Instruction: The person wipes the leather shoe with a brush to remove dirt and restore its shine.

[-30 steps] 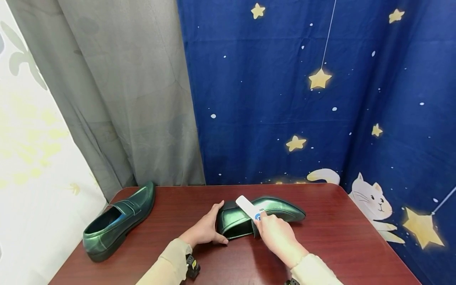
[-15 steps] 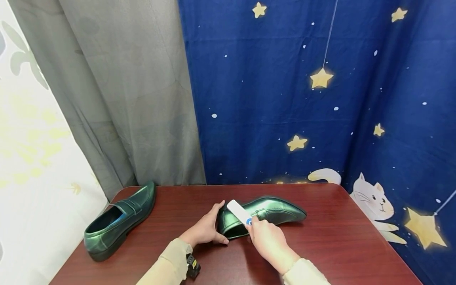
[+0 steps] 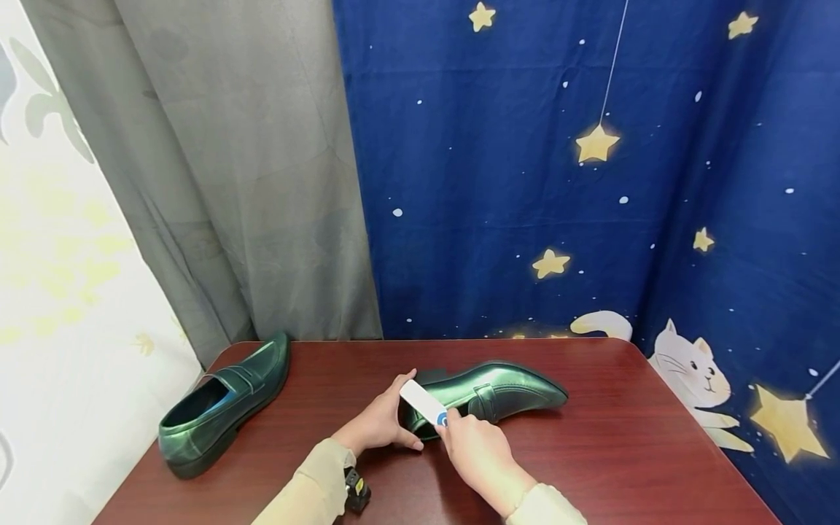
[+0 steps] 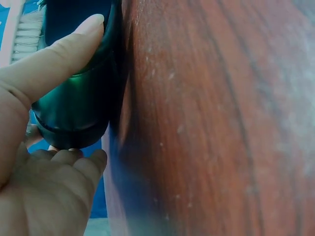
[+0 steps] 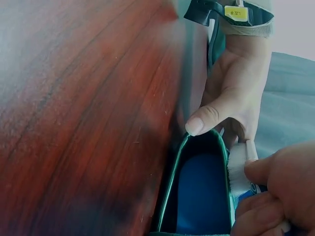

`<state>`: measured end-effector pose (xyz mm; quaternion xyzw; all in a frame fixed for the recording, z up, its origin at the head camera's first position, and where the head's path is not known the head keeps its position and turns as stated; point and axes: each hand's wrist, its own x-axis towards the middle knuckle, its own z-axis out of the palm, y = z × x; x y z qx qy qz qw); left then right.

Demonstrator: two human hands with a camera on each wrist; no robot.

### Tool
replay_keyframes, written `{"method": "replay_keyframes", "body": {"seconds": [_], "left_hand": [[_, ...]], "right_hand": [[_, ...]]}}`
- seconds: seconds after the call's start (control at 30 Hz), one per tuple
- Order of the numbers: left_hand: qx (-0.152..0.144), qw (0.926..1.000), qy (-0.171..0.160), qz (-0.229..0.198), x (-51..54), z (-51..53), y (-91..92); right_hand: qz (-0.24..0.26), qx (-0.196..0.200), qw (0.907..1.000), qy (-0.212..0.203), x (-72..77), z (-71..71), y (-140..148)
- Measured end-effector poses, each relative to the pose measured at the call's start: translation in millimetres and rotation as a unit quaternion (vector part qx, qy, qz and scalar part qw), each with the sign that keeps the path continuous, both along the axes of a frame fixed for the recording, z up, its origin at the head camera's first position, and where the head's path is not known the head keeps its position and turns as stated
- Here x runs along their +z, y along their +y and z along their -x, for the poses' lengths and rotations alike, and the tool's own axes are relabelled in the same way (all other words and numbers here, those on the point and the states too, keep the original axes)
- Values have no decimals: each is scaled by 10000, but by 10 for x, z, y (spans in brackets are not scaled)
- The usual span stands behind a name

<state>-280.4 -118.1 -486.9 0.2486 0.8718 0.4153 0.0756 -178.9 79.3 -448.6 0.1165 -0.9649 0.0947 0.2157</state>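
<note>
Green shoe: same spot, lying on its side at table centre, toe to 3 o'clock, heel to 9, foot opening toward 6. Left hand: no real change, gripping the heel, thumb on the opening's rim, fingers round the back. Right hand: slid toward 8 o'clock over the last second, fingers curled round the brush handle. Brush head now at the heel side, tip to 10 o'clock, where it earlier crossed the strap; strap now uncovered. Bristles seem to meet the shoe's outer side. Reads as brushing shifted from mid-shoe to the heel end; how clean the surface is, can't tell.

Around: blue curtain from 12 to 3 o'clock, grey curtain at 11, both behind the table. Second shoe upright at 9 o'clock of the first, toe to 1, well apart, untouched by either hand. Black wrist device on the left wrist, off the brush's path.

In the way: left fingers cover part of the heel, right beside the brush tip; touching or not, can't tell. Further travel toward 9 would probably run into them.
</note>
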Motion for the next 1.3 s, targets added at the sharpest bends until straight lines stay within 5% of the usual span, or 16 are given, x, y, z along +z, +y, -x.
{"method": "replay_keyframes", "body": {"seconds": [0.33, 0.87, 1.3], "left_hand": [[-35, 9997, -61, -223, -33, 13, -26], [-123, 9996, 46, -232, -48, 22, -25], [-163, 9995, 148, -215, -43, 12, -20]], "right_hand": [[93, 53, 9994, -333, -14, -24, -51], [14, -217, 9997, 93, 23, 9, -79], [50, -387, 9992, 18, 56, 56, -41]]}}
